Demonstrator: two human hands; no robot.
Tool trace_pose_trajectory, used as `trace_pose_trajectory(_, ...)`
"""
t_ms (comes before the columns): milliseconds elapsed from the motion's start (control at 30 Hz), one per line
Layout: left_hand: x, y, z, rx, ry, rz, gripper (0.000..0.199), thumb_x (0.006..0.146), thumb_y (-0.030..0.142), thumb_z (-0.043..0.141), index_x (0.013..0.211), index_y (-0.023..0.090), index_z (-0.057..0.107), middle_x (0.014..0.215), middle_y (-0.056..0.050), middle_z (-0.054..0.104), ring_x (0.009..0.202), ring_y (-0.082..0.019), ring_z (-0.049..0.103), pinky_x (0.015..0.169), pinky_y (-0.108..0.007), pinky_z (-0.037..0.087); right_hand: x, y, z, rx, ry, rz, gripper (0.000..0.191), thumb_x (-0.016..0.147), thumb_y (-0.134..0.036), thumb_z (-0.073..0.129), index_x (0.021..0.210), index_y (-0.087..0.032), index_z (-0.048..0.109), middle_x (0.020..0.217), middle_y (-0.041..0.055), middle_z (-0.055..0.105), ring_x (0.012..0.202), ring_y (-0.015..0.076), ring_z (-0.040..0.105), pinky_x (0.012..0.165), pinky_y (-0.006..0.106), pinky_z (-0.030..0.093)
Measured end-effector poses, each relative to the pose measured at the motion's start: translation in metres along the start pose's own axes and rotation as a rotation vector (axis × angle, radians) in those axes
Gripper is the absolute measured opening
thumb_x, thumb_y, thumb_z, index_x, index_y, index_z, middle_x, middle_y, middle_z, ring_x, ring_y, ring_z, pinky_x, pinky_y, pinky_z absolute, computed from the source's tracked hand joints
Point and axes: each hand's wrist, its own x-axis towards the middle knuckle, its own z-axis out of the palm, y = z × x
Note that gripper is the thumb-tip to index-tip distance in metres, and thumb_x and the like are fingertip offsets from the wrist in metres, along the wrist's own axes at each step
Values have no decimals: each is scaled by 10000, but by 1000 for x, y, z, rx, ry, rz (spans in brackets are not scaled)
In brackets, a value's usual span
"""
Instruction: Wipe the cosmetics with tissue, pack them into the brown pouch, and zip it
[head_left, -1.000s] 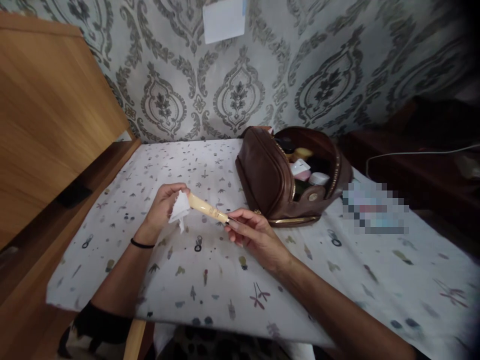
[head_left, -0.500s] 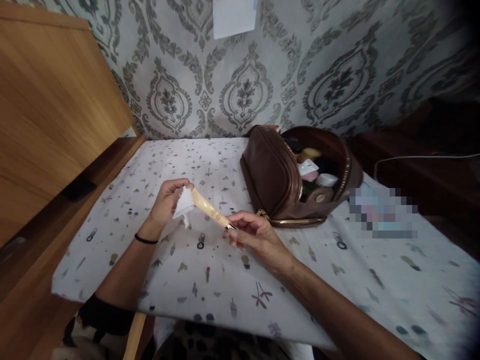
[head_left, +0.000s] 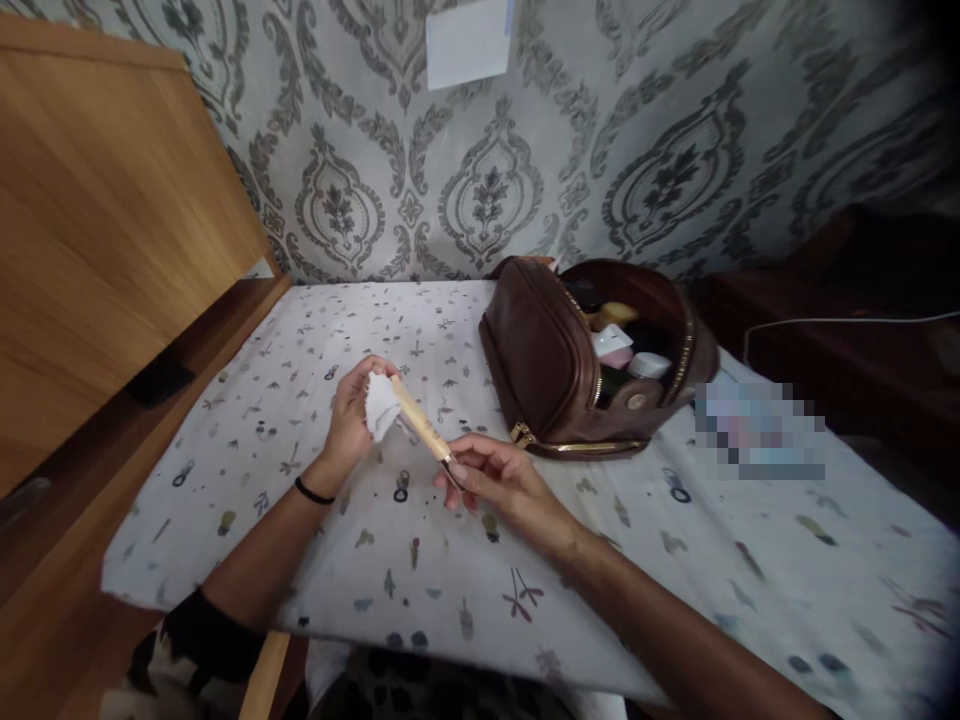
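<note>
My right hand [head_left: 499, 478] pinches a slim yellow cosmetic tube [head_left: 422, 422] by its dark, shiny cap end. A crumpled white wipe [head_left: 382, 405] is held in my left hand [head_left: 354, 405], its fingers closed on the wipe at the tube's upper end. The tube slants up to the left over the table. Part of the far end is hidden by the wipe and fingers. Beyond my right hand stands a brown leather toiletry bag [head_left: 529, 345], unzipped, with several small containers inside, among them a white-lidded jar [head_left: 649, 366].
A white patterned cloth [head_left: 360, 310] covers the table. The bag takes up the back right, with a blurred-out flat item [head_left: 761, 430] beside it. At left rises a wooden cabinet [head_left: 112, 200]. A papered wall closes off the back; a white cable [head_left: 840, 321] runs at far right.
My left hand and the wipe have shifted slightly to the right. The tube has turned a little steeper, and my right hand has moved slightly left and down.
</note>
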Motion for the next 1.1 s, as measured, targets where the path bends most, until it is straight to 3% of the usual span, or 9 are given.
trace_pose_trajectory(133, -19, -12, 19, -64, -91, -70, 379, 877, 579, 575, 876, 201, 601, 717, 6, 569, 584, -115, 501, 503, -215, 411, 0, 3, 5, 33, -58, 18, 326, 840, -477, 720, 956, -178, 663, 809, 36, 730, 595, 116, 649, 505, 209, 447)
trace_pose_trajectory(333, -48, -15, 38, 27, -304, -222, 434, 854, 563, 633, 1104, 229, 515, 962, -12, 589, 564, -84, 544, 477, -219, 466, 5, 8, 2, 163, 10, -5, 385, 786, -544, 749, 895, -179, 695, 701, -11, 633, 529, 85, 553, 472, 196, 418)
trace_pose_trajectory(433, -53, -15, 39, 123, -324, -153, 541, 779, 479, 749, 1187, 247, 481, 1037, -30, 577, 813, -149, 617, 704, -280, 552, 6, 11, 1, 194, 70, 12, 416, 729, -563, 788, 869, -177, 719, 624, -41, 560, 507, 76, 487, 462, 193, 394)
trace_pose_trajectory(533, -50, -16, 37, 271, -321, -91, 655, 658, 407, 851, 1190, 226, 514, 1046, -47, 584, 1022, -223, 585, 887, -354, 524, 6, 13, 2, 197, 111, 32, 450, 650, -553, 843, 867, -176, 729, 632, -40, 574, 534, 81, 487, 498, 201, 408)
trace_pose_trajectory(633, -46, -16, 34, 351, -337, -106, 557, 670, 415, 830, 1110, 199, 565, 1014, -52, 609, 970, -231, 603, 847, -367, 527, 6, 14, 2, 191, 122, 35, 481, 595, -548, 877, 852, -176, 714, 664, -33, 609, 554, 80, 513, 518, 197, 424)
trace_pose_trajectory(800, -44, -10, 33, 356, -325, -107, 415, 745, 436, 757, 1036, 185, 601, 853, -12, 618, 812, -184, 596, 736, -300, 497, 5, 11, 1, 241, 87, 77, 485, 629, -561, 861, 822, -186, 622, 580, -59, 572, 441, 57, 487, 405, 163, 333)
trace_pose_trajectory(933, -40, -2, 32, 307, -239, -101, 345, 746, 430, 743, 944, 180, 610, 759, 18, 583, 722, -148, 537, 701, -266, 451, 5, 7, 1, 253, 71, 121, 455, 684, -531, 841, 833, -198, 569, 505, -79, 540, 399, 59, 492, 364, 140, 266)
trace_pose_trajectory(1100, -28, 2, 26, 101, -91, -196, 348, 742, 478, 721, 905, 192, 607, 670, 55, 509, 552, -99, 442, 542, -228, 371, 4, 4, 2, 275, -29, 167, 443, 724, -526, 814, 773, -172, 553, 710, 16, 704, 420, 49, 527, 358, 151, 271)
